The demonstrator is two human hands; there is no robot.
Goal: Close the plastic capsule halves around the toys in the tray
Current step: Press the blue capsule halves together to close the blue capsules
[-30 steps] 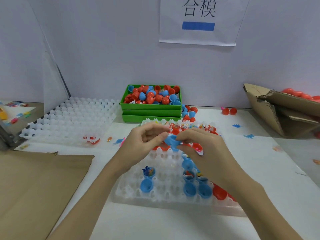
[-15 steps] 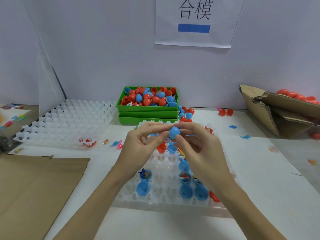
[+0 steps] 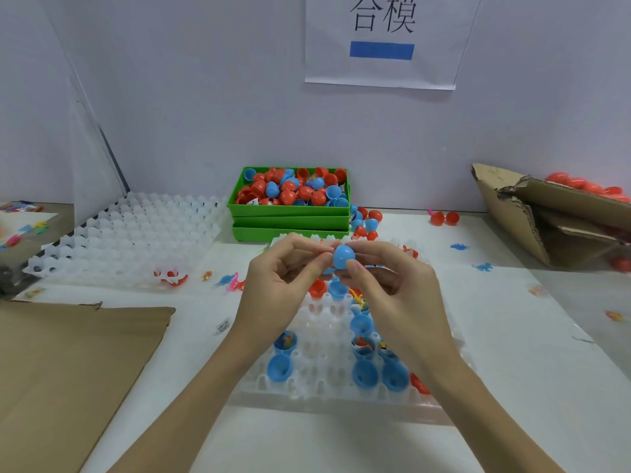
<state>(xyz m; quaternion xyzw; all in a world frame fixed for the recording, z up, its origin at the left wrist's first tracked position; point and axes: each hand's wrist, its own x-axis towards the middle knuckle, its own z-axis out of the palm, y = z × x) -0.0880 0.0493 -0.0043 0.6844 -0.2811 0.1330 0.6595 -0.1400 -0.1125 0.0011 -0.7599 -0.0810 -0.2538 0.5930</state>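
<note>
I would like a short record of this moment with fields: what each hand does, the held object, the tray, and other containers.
left hand: left hand pinches the blue capsule from its left side
right hand: right hand pinches the same capsule, thumb below
held object: blue capsule, held above the tray
tray: white cell tray holds open blue halves, some with toys
other containers: green box of red and blue capsules; empty white tray; cardboard box
</note>
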